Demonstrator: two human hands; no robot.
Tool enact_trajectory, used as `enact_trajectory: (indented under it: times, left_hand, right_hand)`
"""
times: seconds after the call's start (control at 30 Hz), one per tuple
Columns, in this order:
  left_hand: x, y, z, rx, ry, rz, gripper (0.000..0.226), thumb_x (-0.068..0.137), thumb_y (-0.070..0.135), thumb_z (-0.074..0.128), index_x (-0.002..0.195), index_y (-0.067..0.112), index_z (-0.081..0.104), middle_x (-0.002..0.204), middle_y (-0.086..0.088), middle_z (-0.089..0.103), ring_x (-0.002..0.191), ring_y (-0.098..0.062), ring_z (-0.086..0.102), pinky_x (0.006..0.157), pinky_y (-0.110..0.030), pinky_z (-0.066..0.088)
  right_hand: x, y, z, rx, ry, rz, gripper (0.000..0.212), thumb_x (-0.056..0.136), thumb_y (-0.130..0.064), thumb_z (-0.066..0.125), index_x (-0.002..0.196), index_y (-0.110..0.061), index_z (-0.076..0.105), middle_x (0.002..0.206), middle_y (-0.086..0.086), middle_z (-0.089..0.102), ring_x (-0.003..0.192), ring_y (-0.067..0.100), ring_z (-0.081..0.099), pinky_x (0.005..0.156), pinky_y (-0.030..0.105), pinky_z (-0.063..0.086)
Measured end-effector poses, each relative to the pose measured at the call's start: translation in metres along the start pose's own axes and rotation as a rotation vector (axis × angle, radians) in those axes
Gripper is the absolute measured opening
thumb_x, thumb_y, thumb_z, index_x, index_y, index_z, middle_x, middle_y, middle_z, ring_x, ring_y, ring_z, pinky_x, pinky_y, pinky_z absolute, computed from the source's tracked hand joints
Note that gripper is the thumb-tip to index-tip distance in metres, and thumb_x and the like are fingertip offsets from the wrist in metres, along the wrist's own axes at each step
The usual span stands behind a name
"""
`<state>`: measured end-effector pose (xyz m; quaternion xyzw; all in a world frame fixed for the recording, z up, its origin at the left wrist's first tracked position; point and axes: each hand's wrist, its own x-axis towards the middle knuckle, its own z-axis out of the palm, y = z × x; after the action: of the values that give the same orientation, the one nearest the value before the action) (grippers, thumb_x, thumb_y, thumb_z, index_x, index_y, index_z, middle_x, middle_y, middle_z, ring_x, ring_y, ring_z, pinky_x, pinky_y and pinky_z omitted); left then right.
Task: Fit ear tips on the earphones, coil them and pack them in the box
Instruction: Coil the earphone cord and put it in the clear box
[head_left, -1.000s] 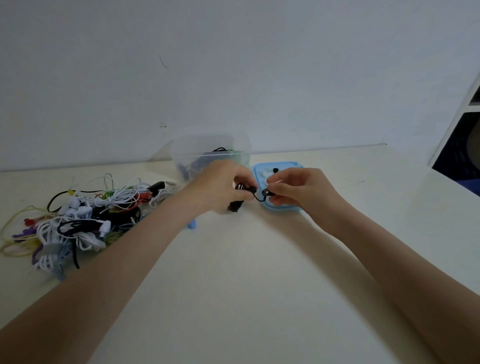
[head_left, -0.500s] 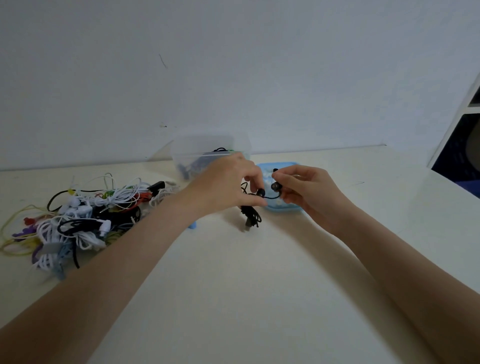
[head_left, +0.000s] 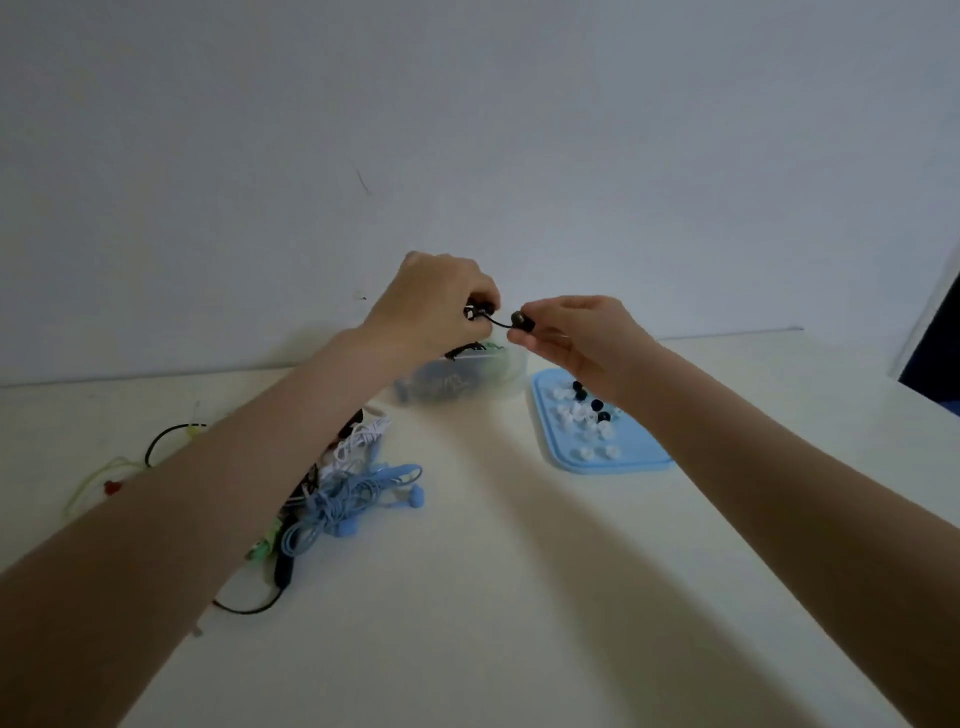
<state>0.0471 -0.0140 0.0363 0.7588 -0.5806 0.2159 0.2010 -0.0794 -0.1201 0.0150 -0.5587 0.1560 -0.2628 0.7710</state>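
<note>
- Black earphones (head_left: 498, 322) hang in the air between both hands, above the clear box (head_left: 467, 376), which likely keeps the cable off the table (head_left: 519, 597) for coiling.
- Left hand (head_left: 436, 306) is curled round one bud and the bunched cable.
- Right hand (head_left: 576, 338) pinches the other bud, tip outward.
- Spare tips sit on the blue tray (head_left: 597, 460), near the right hand; tangled earphones lie under the left arm.

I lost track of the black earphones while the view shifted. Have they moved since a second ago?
Yes. The black earphones, held between left hand and right hand, rose from table level beside the blue tray to above the clear box.
</note>
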Motion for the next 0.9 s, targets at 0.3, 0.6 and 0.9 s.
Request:
enact_trajectory:
  times: [0.3, 0.6, 0.9]
  left_hand:
    - [0.022, -0.056, 0.037, 0.098, -0.215, -0.337, 0.031, 0.085, 0.015, 0.06, 0.116, 0.014, 0.061, 0.119, -0.006, 0.06, 0.108, -0.023, 0.055, 0.09, -0.031, 0.038]
    - [-0.017, -0.059, -0.012, -0.209, -0.243, -0.35, 0.019, 0.082, 0.015, 0.066, 0.1, 0.022, 0.067, 0.106, 0.003, 0.061, 0.089, -0.009, 0.059, 0.072, -0.02, 0.044]
    - [-0.103, -0.055, -0.024, -0.156, -0.38, -0.481, 0.015, 0.083, 0.012, 0.062, 0.097, 0.017, 0.066, 0.098, 0.001, 0.064, 0.09, -0.014, 0.061, 0.074, -0.021, 0.047]
  right_hand:
    - [0.079, 0.03, 0.039, -0.829, 0.139, -0.155, 0.01, 0.084, -0.003, 0.06, 0.088, 0.002, 0.067, 0.083, 0.017, 0.066, 0.07, 0.024, 0.064, 0.075, 0.032, 0.055]
    - [0.045, 0.045, 0.053, -1.044, 0.016, -0.517, 0.015, 0.084, -0.004, 0.057, 0.09, -0.006, 0.07, 0.089, 0.009, 0.071, 0.082, 0.02, 0.065, 0.076, 0.024, 0.049]
    - [0.018, 0.099, 0.104, -1.441, -0.394, -0.337, 0.035, 0.087, -0.023, 0.059, 0.119, -0.01, 0.058, 0.12, 0.009, 0.061, 0.112, 0.026, 0.054, 0.088, 0.028, 0.04]
